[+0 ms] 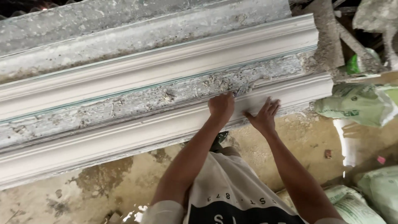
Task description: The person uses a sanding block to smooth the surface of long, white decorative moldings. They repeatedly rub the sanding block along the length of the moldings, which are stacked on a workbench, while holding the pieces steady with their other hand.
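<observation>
Below the shirt hem, the left hand (221,107) grips a small blade (236,93), trimming the plaster cornice moulding (124,139), right hand (263,117) splayed flat; careful edge strokes seem needed.

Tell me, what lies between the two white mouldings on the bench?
In the head view, a rough grey strip crusted with plaster lumps lies between the upper moulding and the lower moulding.

Your left hand (222,107) presses a small blade (236,92) to the near white plaster moulding (124,139); your right hand (263,117) lies flat, fingers spread, just beside it.
</observation>
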